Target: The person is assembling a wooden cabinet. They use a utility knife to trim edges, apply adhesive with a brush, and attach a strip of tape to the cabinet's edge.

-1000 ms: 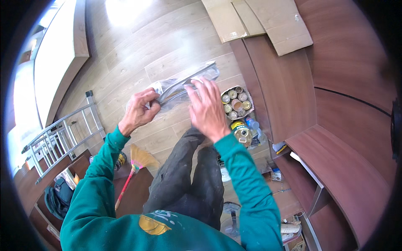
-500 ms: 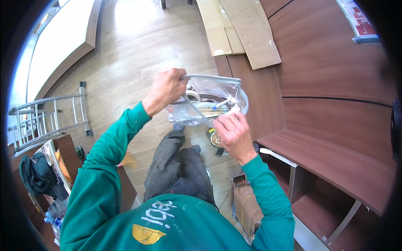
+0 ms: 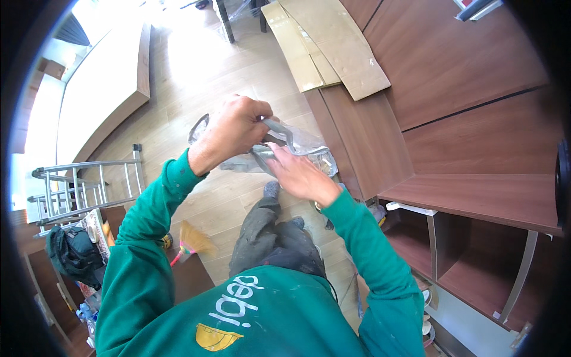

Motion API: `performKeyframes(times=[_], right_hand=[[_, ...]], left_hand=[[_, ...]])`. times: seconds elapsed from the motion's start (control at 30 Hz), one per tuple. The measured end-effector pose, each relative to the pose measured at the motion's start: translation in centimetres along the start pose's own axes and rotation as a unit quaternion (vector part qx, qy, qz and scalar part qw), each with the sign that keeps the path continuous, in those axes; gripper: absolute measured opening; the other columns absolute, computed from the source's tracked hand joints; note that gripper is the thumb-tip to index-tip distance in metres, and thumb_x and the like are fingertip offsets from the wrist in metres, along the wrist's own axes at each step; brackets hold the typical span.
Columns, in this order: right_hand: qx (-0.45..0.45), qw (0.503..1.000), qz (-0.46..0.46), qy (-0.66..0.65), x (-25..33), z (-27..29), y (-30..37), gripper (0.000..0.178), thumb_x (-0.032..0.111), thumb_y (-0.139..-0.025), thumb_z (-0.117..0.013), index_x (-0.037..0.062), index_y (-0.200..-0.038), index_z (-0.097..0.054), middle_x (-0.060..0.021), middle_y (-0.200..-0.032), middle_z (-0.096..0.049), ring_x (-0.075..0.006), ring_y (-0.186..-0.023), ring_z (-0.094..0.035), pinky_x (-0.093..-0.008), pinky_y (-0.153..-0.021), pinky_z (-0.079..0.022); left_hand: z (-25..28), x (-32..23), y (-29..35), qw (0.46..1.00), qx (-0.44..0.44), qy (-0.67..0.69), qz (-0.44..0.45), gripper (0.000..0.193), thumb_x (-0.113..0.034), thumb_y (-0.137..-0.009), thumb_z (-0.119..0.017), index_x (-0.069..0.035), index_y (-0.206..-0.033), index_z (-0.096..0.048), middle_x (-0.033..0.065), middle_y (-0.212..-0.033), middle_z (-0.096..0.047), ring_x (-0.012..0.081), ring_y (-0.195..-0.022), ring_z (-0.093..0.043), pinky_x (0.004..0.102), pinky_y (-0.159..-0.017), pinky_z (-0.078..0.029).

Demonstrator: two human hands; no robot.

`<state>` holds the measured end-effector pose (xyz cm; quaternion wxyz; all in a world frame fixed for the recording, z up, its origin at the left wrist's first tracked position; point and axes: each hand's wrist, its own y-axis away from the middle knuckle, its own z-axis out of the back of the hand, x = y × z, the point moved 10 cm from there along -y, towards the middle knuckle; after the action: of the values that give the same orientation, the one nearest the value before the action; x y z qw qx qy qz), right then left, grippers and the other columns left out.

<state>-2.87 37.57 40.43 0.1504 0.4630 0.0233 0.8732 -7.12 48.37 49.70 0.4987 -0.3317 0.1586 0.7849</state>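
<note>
My left hand (image 3: pixel 241 122) is closed on the grey-trimmed edge of a clear plastic zip bag (image 3: pixel 306 140), held up above the floor in front of my legs. Against the bag's mouth lies my right hand (image 3: pixel 303 175), its fingers stretched toward the left hand and the fingertips partly lost among the folds. Part of the bag sticks out to the left, behind my left wrist, with a dark curved edge. Folds and my hands cover most of what is inside, so I cannot make out the contents.
To the left stand an aluminium ladder (image 3: pixel 89 184), a dark backpack (image 3: pixel 74 253) and a straw broom (image 3: pixel 196 239). Flattened cardboard (image 3: pixel 339 47) leans on brown wooden panels ahead. At the right is an open wooden cabinet (image 3: pixel 476 250). A white-topped counter (image 3: pixel 107 89) lies far left.
My right hand has left the bag's near edge and moved up and left to its mouth, fingers now extended. The bag has folded together, hiding the items seen inside before. The view has shifted.
</note>
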Motion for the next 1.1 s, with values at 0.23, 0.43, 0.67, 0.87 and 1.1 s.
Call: performKeyframes(times=[0.23,0.43,0.67,0.87,1.1], right_hand=[[-0.037,0.989,-0.060,-0.128,-3.7,-1.7,-5.5,0.048,0.034,-0.099,-0.046,-0.0093,-0.101,-0.067,-0.0378,-0.099,-0.064,-0.0454,-0.112,-0.064,-0.0474,-0.094,-0.047],[-0.119,0.987,0.085,0.062,-1.1,-1.0,-7.3,0.036,0.026,-0.095,-0.053,-0.0038,-0.086,-0.072,-0.0305,-0.088,-0.068,-0.0482,-0.087,-0.067,-0.0527,-0.077,-0.051],[-0.063,0.992,0.093,0.063,-5.6,-0.7,-11.8,0.054,0.035,-0.090,-0.068,0.0037,-0.133,-0.061,-0.0179,-0.126,-0.067,-0.0305,-0.115,-0.064,-0.0450,-0.099,-0.048],[-0.018,1.000,-0.011,0.001,-9.2,-0.8,-8.7,0.064,0.039,-0.085,-0.075,0.0031,-0.136,-0.059,-0.0173,-0.127,-0.066,-0.0296,-0.116,-0.063,-0.0432,-0.100,-0.048],[-0.032,0.994,-0.103,-0.008,-13.5,-3.1,-5.2,0.078,0.042,-0.078,-0.082,0.0025,-0.139,-0.056,-0.0166,-0.129,-0.066,-0.0284,-0.117,-0.063,-0.0411,-0.101,-0.048]], left_hand=[[2.2,-1.9,1.1,0.994,-0.061,-0.035,-0.089,0.018,-0.003,-0.077,-0.070,-0.001,-0.094,-0.077,0.0174,-0.079,-0.072,0.0295,-0.070,-0.072,0.0363,-0.067,-0.056],[1.7,-3.1,-1.5,0.990,0.011,-0.080,-0.119,0.015,-0.003,-0.074,-0.070,0.000,-0.089,-0.073,0.0188,-0.078,-0.067,0.0385,-0.074,-0.067,0.0423,-0.070,-0.054],[0.4,-8.6,-4.9,0.971,0.002,-0.157,-0.182,0.010,-0.003,-0.064,-0.067,-0.001,-0.073,-0.070,0.0205,-0.073,-0.067,0.0400,-0.070,-0.068,0.0475,-0.063,-0.055],[-3.7,-12.6,-6.4,0.957,-0.088,-0.180,-0.211,0.004,-0.010,-0.070,-0.069,-0.006,-0.070,-0.071,0.0137,-0.072,-0.071,0.0317,-0.073,-0.073,0.0439,-0.061,-0.058],[-6.7,-13.0,-4.6,0.969,-0.116,-0.112,-0.187,0.005,-0.013,-0.067,-0.070,-0.008,-0.065,-0.069,0.0103,-0.067,-0.069,0.0295,-0.067,-0.072,0.0418,-0.054,-0.054]])
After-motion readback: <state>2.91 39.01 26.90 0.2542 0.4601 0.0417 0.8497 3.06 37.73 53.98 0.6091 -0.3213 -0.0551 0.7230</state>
